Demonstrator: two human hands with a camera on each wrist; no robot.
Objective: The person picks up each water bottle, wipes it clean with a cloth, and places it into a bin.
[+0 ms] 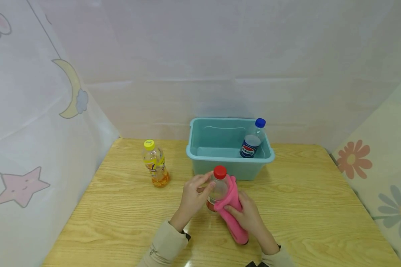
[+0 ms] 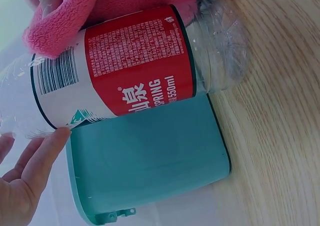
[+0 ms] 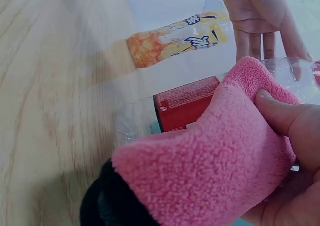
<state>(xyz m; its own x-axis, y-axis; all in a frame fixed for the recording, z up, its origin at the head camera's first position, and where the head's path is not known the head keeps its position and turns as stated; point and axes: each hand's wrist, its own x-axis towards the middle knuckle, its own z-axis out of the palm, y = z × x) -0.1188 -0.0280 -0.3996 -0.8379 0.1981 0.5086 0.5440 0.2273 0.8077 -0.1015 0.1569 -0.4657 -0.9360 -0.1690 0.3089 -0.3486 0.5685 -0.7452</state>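
A clear water bottle (image 2: 140, 68) with a red cap and a red-and-white label stands before the teal bin in the head view. My left hand (image 1: 194, 193) holds it by its upper part, thumb and fingers at the clear plastic. On the bottle's right side lies a pink fleece cloth (image 1: 234, 213), gripped by my right hand (image 1: 248, 215). In the right wrist view the cloth (image 3: 215, 156) covers part of the label, and my right thumb (image 3: 280, 111) presses on it. Something black shows beneath the cloth's lower end.
The teal bin (image 1: 230, 160) stands at the table's back, with a blue-capped bottle (image 1: 253, 140) leaning in its right end. To the left stands a yellow-capped bottle (image 1: 156, 165) with orange liquid. Printed cloth walls (image 1: 200, 74) enclose the wooden table (image 1: 120, 218).
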